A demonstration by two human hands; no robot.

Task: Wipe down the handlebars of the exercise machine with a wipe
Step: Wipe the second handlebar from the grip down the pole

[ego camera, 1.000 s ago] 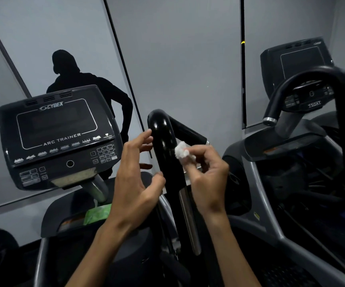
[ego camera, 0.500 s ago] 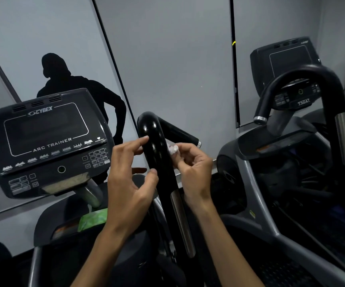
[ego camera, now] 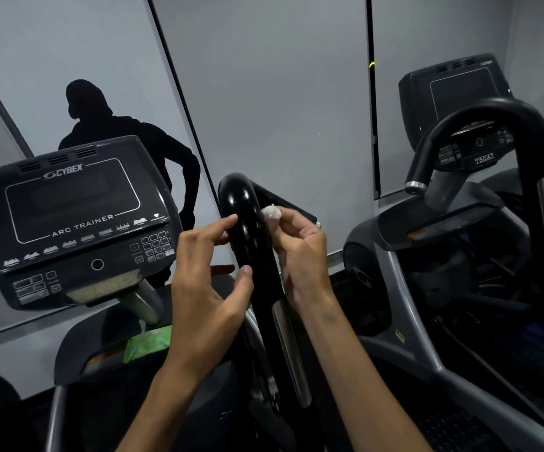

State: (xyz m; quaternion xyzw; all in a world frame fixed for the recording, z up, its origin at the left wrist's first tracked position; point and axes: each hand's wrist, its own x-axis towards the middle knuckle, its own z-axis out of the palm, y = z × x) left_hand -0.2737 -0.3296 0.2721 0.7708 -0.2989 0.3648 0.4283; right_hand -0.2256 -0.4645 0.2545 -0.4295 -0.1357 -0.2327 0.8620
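Mid-wipe on glossy black curved handlebar [ego camera: 247, 223]. Small crumpled white wipe [ego camera: 271, 213] pinched in right hand [ego camera: 300, 252], pressed against bar's right side near the bend. Left hand [ego camera: 205, 282] relaxed, fingertips steadying bar. Next, likely: drag wipe down toward silver grip strip [ego camera: 288, 347], keeping contact.

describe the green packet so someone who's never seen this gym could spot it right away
Start at the big dark Cybex console on the left and follow its silver post down. The crumpled green packet lies at the post's foot on the machine's dark shelf. It is the only bright green thing among black and grey parts.
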